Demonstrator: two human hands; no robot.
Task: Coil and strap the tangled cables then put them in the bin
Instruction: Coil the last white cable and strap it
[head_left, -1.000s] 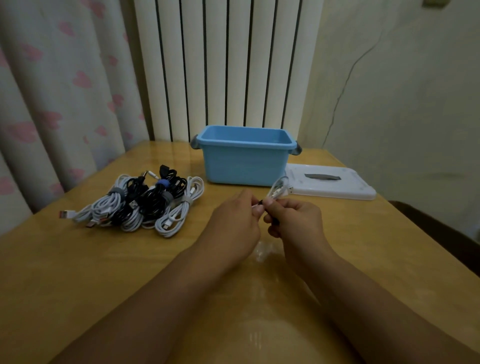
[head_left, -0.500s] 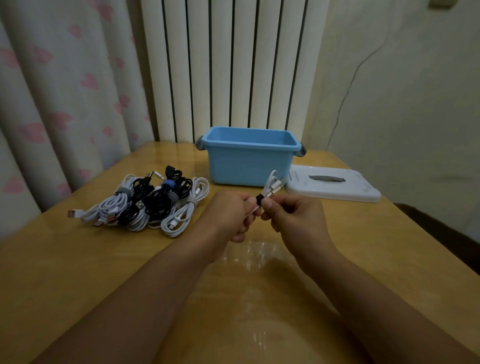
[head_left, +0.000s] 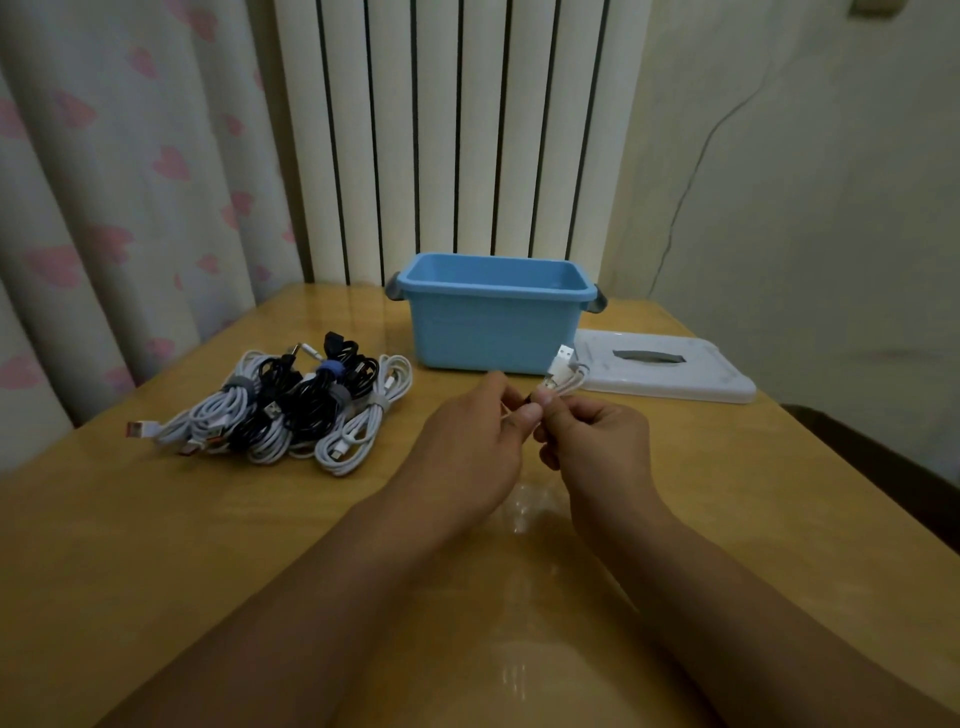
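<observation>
A white cable (head_left: 563, 375), coiled, is held up near the bin (head_left: 496, 317). The blue bin stands open, far centre. Strapped black and white coils (head_left: 291, 410) lie left.

Two bare forearms, left hand (head_left: 470, 447) & right hand (head_left: 597, 447), fingers w/ short nails.

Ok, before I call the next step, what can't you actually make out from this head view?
- Bin floor: hidden by its near wall, so contents unknown.
- White cable coil: mostly covered by the left hand and right hand; whether its strap is closed, unclear.
- Strapped cable pile: bundles overlap, exact count uncertain.
- Lid handle: too dim for detail.
</observation>
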